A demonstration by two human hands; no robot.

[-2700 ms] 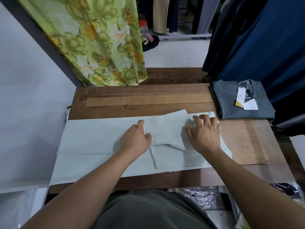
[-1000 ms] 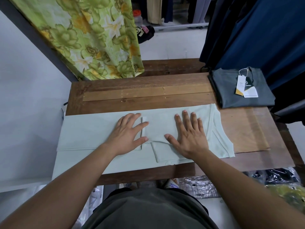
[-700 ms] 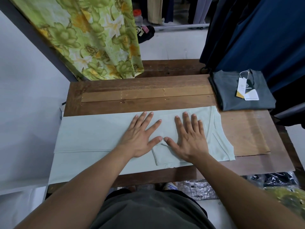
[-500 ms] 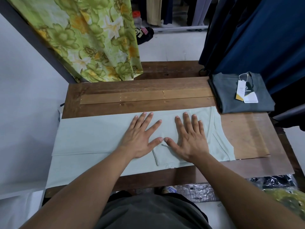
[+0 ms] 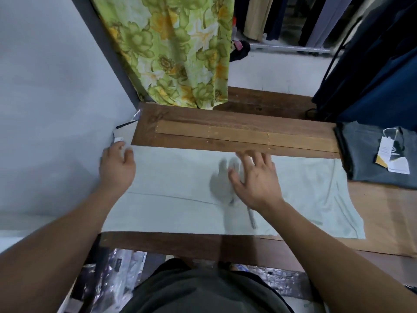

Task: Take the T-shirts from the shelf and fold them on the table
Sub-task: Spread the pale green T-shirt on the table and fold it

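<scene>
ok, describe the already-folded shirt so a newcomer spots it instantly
Start at the wooden table and follow it to its far right end, under the hanging dark blue garments. The folded dark grey T-shirt lies there, touching the spread pale green T-shirt; only it carries a hang tag.

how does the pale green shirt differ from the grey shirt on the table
The pale green shirt lies spread long across the table, only partly folded; the grey shirt is a compact folded square at the table's right end. The grey shirt carries hang tags; none show on the green one. The left hand is at the green shirt's left end; no hand touches the grey. Both lie flat.
</scene>
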